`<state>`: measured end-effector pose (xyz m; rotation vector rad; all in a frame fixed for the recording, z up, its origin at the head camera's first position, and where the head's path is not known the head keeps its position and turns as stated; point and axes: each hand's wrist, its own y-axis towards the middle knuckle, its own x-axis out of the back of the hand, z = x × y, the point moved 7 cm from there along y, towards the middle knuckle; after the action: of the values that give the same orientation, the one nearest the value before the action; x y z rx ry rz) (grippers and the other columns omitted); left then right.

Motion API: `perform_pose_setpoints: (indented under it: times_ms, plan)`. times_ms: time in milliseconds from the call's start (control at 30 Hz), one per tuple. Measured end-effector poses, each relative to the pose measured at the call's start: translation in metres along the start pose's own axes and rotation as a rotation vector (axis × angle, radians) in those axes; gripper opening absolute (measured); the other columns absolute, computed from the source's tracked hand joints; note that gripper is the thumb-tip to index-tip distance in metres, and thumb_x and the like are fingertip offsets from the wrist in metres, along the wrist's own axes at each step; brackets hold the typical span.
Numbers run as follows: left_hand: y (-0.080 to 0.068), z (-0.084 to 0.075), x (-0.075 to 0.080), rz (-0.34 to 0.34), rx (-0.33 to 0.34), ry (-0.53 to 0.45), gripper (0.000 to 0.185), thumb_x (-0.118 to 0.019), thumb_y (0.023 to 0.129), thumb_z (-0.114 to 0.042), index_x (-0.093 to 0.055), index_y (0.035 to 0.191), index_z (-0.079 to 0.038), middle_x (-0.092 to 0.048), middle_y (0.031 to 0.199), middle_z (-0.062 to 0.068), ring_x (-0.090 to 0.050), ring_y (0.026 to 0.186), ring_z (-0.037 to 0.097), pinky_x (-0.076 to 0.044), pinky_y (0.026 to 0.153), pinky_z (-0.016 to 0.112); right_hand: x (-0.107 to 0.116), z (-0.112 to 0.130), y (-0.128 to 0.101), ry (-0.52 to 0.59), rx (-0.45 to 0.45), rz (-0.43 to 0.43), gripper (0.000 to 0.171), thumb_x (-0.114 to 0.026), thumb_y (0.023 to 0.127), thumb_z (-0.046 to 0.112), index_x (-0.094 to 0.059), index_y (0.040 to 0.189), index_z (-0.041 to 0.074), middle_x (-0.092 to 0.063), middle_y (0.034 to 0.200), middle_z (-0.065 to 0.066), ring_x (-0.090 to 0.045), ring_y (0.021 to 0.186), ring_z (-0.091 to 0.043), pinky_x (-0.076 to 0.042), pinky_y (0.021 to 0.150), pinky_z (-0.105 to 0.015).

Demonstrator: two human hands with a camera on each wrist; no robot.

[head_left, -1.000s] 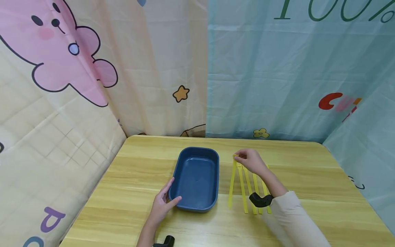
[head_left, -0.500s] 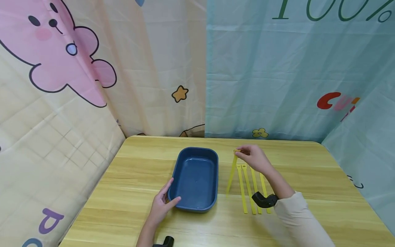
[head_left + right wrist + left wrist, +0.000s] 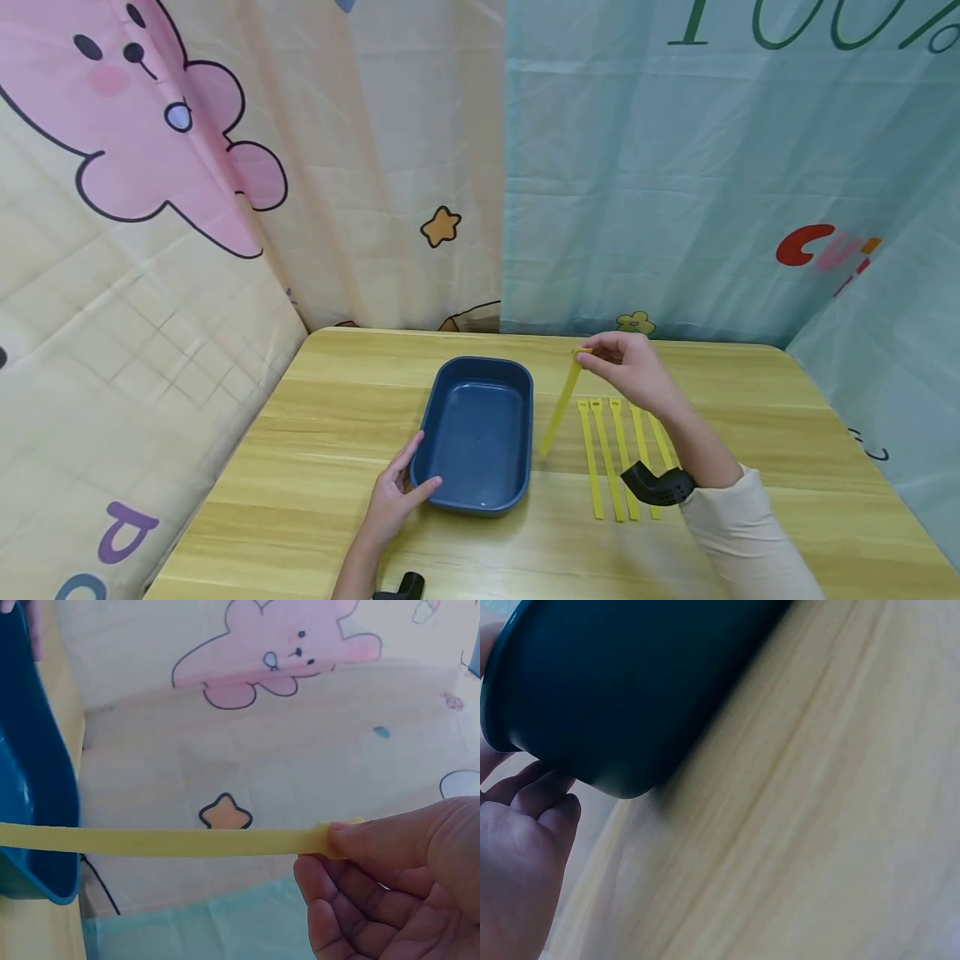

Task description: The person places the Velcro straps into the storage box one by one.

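Note:
My right hand (image 3: 630,367) pinches the slotted head of a flat yellow cable tie (image 3: 561,408) between thumb and fingertips. The tie's tail slants down and left toward the tray; in the right wrist view the strap (image 3: 165,841) runs straight out across the picture. Several more yellow cable ties (image 3: 606,458) lie side by side on the table under my right forearm, which covers part of them. At the near left corner of a deep blue plastic tray (image 3: 480,505), my left hand (image 3: 392,498) holds the rim, its lower fingers (image 3: 555,799) curled below it.
A light wood-grain table (image 3: 300,467) carries everything. Printed curtains (image 3: 390,167) stand close along its far edge and left side. A black wrist camera (image 3: 658,485) sits on my right wrist, above the ties.
My right hand has lifted one cable tie off the row and moved up and slightly right with it; its tail now swings left toward the tray. My left hand and the tray have not moved.

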<state>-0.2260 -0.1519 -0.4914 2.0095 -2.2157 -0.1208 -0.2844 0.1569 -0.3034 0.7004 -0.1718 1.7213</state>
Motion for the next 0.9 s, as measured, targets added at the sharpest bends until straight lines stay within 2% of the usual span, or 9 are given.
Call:
perform_pose_setpoints:
  times_ms: [167, 333, 667, 900]
  plan:
    - [0.000, 0.001, 0.000, -0.001, -0.002, -0.013, 0.069, -0.068, 0.081, -0.002, -0.035, 0.141, -0.005, -0.025, 0.147, 0.011, -0.019, 0.135, 0.025, -0.024, 0.098, 0.011, 0.005, 0.015, 0.004, 0.024, 0.005, 0.033, 0.022, -0.063, 0.088, 0.014, -0.065, 0.101, -0.005, -0.065, 0.088, -0.010, -0.061, 0.075, -0.014, -0.051, 0.067, -0.025]
    - [0.001, 0.001, 0.000, 0.002, -0.006, -0.012, 0.069, -0.068, 0.081, -0.003, -0.034, 0.141, -0.005, -0.025, 0.148, 0.011, -0.018, 0.135, 0.025, -0.024, 0.098, 0.011, -0.004, 0.016, 0.011, 0.067, -0.025, 0.082, 0.023, -0.062, 0.089, 0.014, -0.064, 0.101, -0.005, -0.065, 0.088, -0.011, -0.061, 0.078, -0.017, -0.050, 0.072, -0.027]
    - [0.001, -0.002, -0.003, 0.014, -0.036, -0.017, 0.068, -0.067, 0.082, -0.002, -0.034, 0.141, -0.003, -0.024, 0.147, 0.015, -0.019, 0.134, 0.030, -0.024, 0.098, 0.013, -0.037, 0.002, 0.018, 0.159, -0.065, 0.113, 0.022, -0.063, 0.088, 0.013, -0.064, 0.100, -0.006, -0.065, 0.088, -0.011, -0.061, 0.078, -0.018, -0.051, 0.075, -0.029]
    - [0.001, -0.005, 0.000, 0.006, -0.052, 0.001, 0.067, -0.068, 0.082, -0.004, -0.035, 0.140, -0.003, -0.026, 0.146, 0.017, -0.020, 0.133, 0.032, -0.025, 0.098, 0.013, -0.070, 0.005, 0.020, 0.193, -0.055, 0.155, 0.021, -0.063, 0.088, 0.014, -0.066, 0.099, -0.004, -0.065, 0.084, -0.011, -0.061, 0.076, -0.018, -0.050, 0.073, -0.031]
